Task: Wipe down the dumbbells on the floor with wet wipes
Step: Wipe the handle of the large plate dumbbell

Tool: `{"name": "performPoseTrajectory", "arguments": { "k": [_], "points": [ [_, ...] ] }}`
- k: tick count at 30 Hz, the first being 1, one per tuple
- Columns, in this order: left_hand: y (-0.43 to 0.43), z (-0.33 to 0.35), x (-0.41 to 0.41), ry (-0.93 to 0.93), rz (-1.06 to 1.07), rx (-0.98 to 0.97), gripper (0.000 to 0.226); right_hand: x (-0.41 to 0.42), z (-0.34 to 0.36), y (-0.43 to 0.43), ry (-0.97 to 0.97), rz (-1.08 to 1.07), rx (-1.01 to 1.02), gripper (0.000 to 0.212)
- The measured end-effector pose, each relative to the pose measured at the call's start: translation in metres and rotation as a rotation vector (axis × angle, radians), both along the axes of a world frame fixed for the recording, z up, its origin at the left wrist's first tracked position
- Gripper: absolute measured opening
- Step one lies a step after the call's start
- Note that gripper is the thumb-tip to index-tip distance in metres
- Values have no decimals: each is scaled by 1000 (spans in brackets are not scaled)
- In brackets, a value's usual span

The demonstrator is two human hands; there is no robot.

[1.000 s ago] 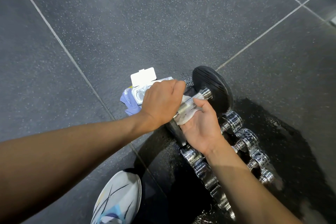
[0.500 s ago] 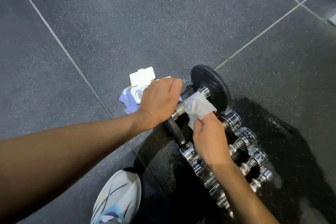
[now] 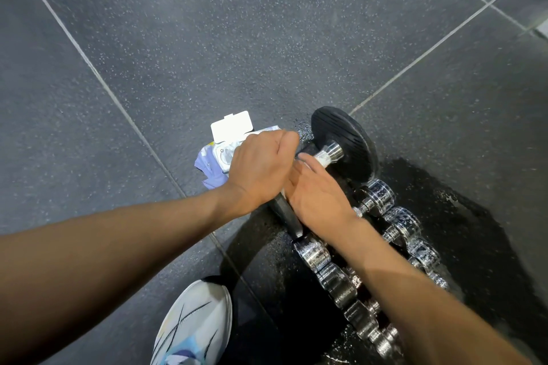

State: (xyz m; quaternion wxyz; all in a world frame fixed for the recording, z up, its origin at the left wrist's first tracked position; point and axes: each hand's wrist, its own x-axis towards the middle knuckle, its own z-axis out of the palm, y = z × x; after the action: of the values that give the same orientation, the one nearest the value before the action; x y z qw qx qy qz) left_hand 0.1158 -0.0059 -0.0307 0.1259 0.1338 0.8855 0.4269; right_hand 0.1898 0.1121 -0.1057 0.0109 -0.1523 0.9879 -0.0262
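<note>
Head cam: left hand (image 3: 261, 170) grips the black dumbbell (image 3: 345, 144) on the floor (image 3: 207, 38), right hand (image 3: 318, 191) fingers pinch a wet wipe (image 3: 323, 158) around its handle. Chrome dumbbells (image 3: 382, 195) beside it look wet, probably done already.

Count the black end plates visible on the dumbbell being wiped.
2: far plate past the right hand; near plate partly hidden between it and the left hand.
</note>
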Motion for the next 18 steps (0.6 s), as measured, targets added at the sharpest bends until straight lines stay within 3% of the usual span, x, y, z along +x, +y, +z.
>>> {"name": "performPoseTrajectory", "arguments": {
  "k": [1,3,5,7,10,12,15,18],
  "points": [
    [0,0,0,1,1,-5,41,-11,4,0,28,10,-81,15],
    [0,-1,-1,4,1,-15,41,-33,15,-2,21,112,-67,23],
    [0,-3,-2,5,4,-26,40,-49,28,-6,-299,129,53,8],
    [1,-3,-2,13,8,-28,38,-64,38,-8,-616,69,170,10],
    [1,-3,-2,12,21,-29,37,-73,42,-7,-711,83,203,22],
    [0,-4,-4,4,19,-31,37,-65,36,-3,-537,133,170,21],
    [-1,-5,-4,1,13,-40,39,-36,18,10,-39,168,44,42],
    [0,-5,-2,-3,10,-30,41,-19,-4,21,95,50,79,37]
  ]
}}
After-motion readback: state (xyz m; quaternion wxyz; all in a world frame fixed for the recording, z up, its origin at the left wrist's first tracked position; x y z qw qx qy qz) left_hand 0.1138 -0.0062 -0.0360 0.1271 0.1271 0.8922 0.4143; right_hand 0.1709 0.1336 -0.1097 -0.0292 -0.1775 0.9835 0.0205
